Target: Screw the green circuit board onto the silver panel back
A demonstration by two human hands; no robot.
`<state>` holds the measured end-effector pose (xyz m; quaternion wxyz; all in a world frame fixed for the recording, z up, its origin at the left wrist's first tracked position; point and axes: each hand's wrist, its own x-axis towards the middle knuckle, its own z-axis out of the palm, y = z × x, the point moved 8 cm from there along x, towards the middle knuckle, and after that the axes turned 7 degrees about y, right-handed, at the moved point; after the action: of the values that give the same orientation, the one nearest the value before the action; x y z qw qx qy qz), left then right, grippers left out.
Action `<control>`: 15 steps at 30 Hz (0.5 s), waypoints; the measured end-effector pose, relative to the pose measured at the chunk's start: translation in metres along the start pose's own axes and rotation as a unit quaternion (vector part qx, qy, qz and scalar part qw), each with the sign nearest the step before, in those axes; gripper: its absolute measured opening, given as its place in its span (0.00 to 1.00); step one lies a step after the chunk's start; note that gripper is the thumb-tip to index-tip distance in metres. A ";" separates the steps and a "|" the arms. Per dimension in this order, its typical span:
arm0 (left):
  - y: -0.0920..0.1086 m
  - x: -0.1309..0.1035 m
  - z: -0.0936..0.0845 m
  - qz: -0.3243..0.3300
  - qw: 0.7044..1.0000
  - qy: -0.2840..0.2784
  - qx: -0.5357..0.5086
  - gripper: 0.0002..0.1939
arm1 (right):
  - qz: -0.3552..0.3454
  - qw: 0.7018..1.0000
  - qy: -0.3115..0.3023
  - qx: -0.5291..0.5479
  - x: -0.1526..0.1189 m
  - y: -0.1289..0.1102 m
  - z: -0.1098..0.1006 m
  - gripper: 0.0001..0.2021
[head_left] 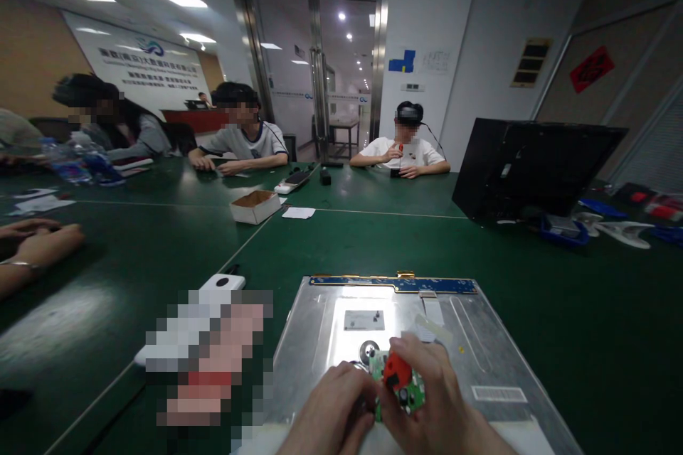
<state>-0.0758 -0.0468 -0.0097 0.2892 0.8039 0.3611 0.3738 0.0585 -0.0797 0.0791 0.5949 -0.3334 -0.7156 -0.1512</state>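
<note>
A small green circuit board [415, 395] sits over the metal back of a display panel [459, 341], between my two hands. My right hand [440, 387] is closed around a screwdriver with a red and black handle [398, 371], held over the board; its tip is hidden. With its fingers bent together, my left hand [336, 409] grips the board's left edge. Round metal parts [368, 351] show just beyond my fingertips. Along the panel's far edge runs a blue circuit strip [373, 284], with a pale flat cable [433, 311] below it.
Left of the panel lie a white device [224, 283] and a blurred-out pinkish item [235, 341]. An open cardboard box [256, 207] and paper [299, 212] lie farther off. A black monitor [528, 170] stands at right. Another person's hands [45, 245] rest at left; several people sit across the table.
</note>
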 end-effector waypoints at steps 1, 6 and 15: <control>-0.001 0.000 0.000 0.003 1.000 0.000 0.001 0.05 | 0.001 1.000 0.007 0.003 0.001 -0.001 0.000 0.14; -0.005 0.000 0.003 0.010 1.000 -0.004 0.008 0.05 | -0.014 1.000 0.008 0.025 0.005 -0.003 0.000 0.18; -0.006 -0.002 0.000 0.006 1.000 -0.001 0.018 0.07 | -0.027 0.998 -0.035 0.035 0.006 -0.002 -0.002 0.22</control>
<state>-0.0790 -0.0447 -0.0146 0.2727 0.8113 0.3629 0.3685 0.0580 -0.0803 0.0854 0.5764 -0.2983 -0.7495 -0.1304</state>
